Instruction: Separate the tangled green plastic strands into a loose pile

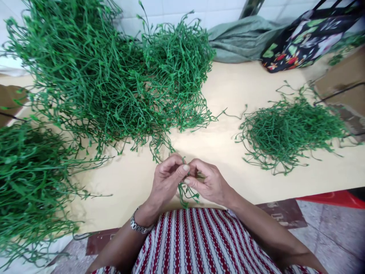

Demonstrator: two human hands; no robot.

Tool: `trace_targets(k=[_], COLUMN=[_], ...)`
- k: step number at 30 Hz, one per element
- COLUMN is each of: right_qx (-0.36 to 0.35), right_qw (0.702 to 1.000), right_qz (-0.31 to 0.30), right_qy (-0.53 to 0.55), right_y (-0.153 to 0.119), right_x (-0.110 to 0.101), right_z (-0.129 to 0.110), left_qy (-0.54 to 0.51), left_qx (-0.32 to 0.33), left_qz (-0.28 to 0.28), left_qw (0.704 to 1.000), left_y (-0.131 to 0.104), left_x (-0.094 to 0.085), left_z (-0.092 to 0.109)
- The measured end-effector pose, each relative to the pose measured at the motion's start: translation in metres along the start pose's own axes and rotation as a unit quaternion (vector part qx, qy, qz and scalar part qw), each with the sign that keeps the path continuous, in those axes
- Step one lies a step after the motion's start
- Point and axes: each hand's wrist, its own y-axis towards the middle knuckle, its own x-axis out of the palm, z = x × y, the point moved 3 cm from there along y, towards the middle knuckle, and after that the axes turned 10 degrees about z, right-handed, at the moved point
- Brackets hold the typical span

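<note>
Near the table's front edge my two hands meet, thumbs and fingertips almost touching. My left hand (168, 180), with a metal watch on its wrist, pinches thin green stems (185, 194) between thumb and fingers. From the right, my right hand (209, 180) closes on the same stems, whose tips hang below the fingers. The part of the stems inside the fingers is mostly hidden. Just beyond my hands lies the front fringe of a large tangled heap of green stems (94, 76).
The pale table (216, 148) also bears a smaller stem pile (291, 129) at the right and another heap (25, 182) at the left. Behind are a grey-green cloth (245, 38) and a floral bag (302, 45). A torn cardboard box (342, 83) stands far right.
</note>
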Motion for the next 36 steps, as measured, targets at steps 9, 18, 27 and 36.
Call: trace_targets(k=[9,18,27,36], right_qx=[-0.045,-0.21,-0.32,-0.191], right_qw=[0.998,0.964,0.897,0.963], right_qz=[0.041,0.111,0.198,0.15], right_qy=[0.005,-0.117,-0.234,-0.116], right_y=[0.002,0.003,-0.009,0.005], right_x=[0.001,0.001,0.006,-0.034], right_z=[0.0,-0.008,-0.014,-0.025], left_qy=[-0.087,-0.107,-0.107,-0.048], left_qx=[-0.022,-0.069,-0.05,-0.005], left_qz=[0.052,0.104,0.18,0.121], left_qw=[0.995,0.986,0.977,0.991], left_y=[0.0,-0.002,0.004,0.015], left_x=[0.006,0.014,0.017,0.011], left_z=[0.003,0.003,0.007,0.014])
